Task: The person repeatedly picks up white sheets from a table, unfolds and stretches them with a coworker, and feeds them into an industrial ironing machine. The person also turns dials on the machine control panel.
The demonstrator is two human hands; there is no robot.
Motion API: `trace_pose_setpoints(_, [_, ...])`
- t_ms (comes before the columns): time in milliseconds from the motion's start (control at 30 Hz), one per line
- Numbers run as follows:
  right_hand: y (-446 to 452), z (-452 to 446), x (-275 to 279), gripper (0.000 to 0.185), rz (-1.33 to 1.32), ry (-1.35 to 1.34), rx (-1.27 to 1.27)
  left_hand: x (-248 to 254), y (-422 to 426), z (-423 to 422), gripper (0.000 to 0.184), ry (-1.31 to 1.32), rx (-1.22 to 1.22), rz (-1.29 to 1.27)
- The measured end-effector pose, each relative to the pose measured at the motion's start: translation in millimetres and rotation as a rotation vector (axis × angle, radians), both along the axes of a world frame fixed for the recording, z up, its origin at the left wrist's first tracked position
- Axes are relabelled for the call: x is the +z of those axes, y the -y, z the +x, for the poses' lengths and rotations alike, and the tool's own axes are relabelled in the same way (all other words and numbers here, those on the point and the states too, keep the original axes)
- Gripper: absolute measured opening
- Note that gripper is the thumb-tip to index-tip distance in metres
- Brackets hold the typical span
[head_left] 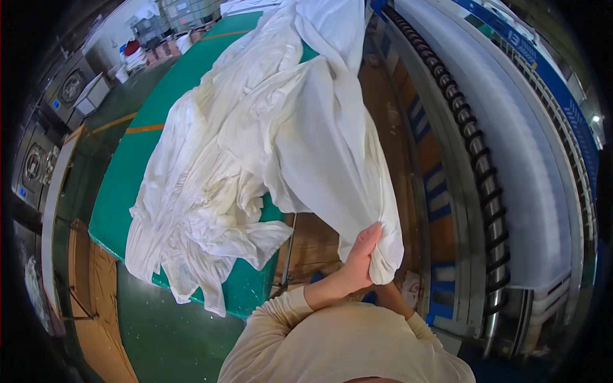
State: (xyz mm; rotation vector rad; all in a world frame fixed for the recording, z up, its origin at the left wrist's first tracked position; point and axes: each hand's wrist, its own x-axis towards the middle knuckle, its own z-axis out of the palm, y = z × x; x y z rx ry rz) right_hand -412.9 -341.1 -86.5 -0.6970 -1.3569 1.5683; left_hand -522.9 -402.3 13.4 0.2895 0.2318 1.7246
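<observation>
White cloth [185, 172] lies in a long crumpled heap on the green table [121, 191], some of it hanging over the near edge. One white sheet [319, 140] stretches from the heap across the table's right side towards my body. My left hand [363, 256] is closed on the near end of this sheet, its thumb on top. The right forearm reaches in beneath the sheet's end, and the cloth and my left hand hide my right hand.
A long machine with a spiral-wrapped roller [469, 127] and a pale belt [511, 140] runs along the right. Front-loading machines [38, 163] stand at the far left, near a white-topped table [54, 223]. Brown boards [313, 246] lie on the floor below the sheet.
</observation>
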Motion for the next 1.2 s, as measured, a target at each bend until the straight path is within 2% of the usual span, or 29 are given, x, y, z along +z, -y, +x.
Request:
trace_pose_setpoints(67, [-2, 33, -15, 0.034, -0.118, -0.033, -0.032, -5, 4, 23, 0.044, -0.163, 0.002, -0.155])
trace_pose_setpoints(100, [-2, 52, -22, 0.033, -0.177, -0.049, -0.049, -7, 2, 34, 0.044, -0.16, -0.011, -0.157])
trace_pose_setpoints(167, [-3, 78, -16, 0.03, -0.283, -0.1, -0.082, 13, -9, 43, 0.042, 0.073, -0.006, -0.191])
trace_pose_setpoints(200, [-10, 99, -10, 0.03, -0.28, -0.105, -0.094, 18, -12, 52, 0.041, 0.191, -0.004, -0.209])
trace_pose_setpoints(233, [-18, 124, -3, 0.027, -0.198, -0.089, -0.125, 15, -14, 64, 0.041, 0.186, -0.018, -0.209])
trace_pose_setpoints(300, [-24, 165, 26, 0.023, -0.043, -0.044, -0.187, -2, -19, 93, 0.039, -0.011, 0.033, -0.218])
trace_pose_setpoints(333, [-24, 185, 23, 0.023, -0.042, -0.042, -0.2, -10, -22, 109, 0.038, -0.108, 0.061, -0.218])
trace_pose_setpoints(467, [-28, 254, 11, 0.028, -0.195, 0.104, -0.114, -18, -27, 175, 0.031, -0.157, 0.08, -0.281])
trace_pose_setpoints(533, [-9, 271, 9, 0.034, 0.129, 0.407, -0.042, -19, -30, 199, 0.029, -0.181, 0.086, -0.275])
trace_pose_setpoints(567, [0, 280, 13, 0.034, 0.124, 0.416, -0.033, -18, -33, 210, 0.028, -0.21, 0.092, -0.262])
trace_pose_setpoints(633, [14, 290, 27, 0.048, 0.425, 0.506, -0.09, -14, -44, 232, 0.027, -0.238, 0.112, -0.248])
trace_pose_setpoints(667, [20, 292, 37, 0.048, 0.426, 0.501, -0.078, -10, -51, 243, 0.026, -0.238, 0.154, -0.323])
trace_pose_setpoints(767, [35, 294, 71, 0.058, 0.19, 0.092, -0.033, -5, -71, 266, 0.025, -0.232, 0.24, -0.487])
trace_pose_setpoints(800, [33, 299, 70, 0.058, 0.187, 0.098, -0.027, -14, -81, 270, 0.025, -0.258, 0.199, -0.443])
trace_pose_setpoints(900, [16, 317, 52, 0.062, -0.125, 0.212, -0.04, -30, -95, 272, 0.026, -0.309, 0.111, -0.346])
trace_pose_setpoints(933, [6, 326, 31, 0.062, -0.128, 0.209, -0.047, -30, -94, 266, 0.026, -0.45, 0.086, -0.303])
trace_pose_setpoints(1000, [-12, 340, -7, 0.044, -0.337, -0.327, -0.126, -31, -90, 253, 0.028, -0.733, 0.026, -0.199])
trace_pose_setpoints(1033, [-10, 337, -2, 0.044, -0.336, -0.331, -0.147, -45, -86, 243, 0.028, -0.735, 0.005, -0.194])
trace_pose_setpoints(1100, [-20, 319, 37, 0.048, -0.531, -0.543, -0.125, -80, -77, 218, 0.038, -1.138, 0.297, -0.054])
trace_pose_setpoints(1133, [-24, 306, 60, 0.051, -0.623, -0.654, -0.103, -89, -63, 207, 0.038, -1.135, 0.288, -0.038])
trace_pose_setpoints(1200, [-16, 279, 112, 0.059, -0.662, -0.856, 0.204, -92, -28, 195, 0.048, -1.423, 0.373, -0.058])
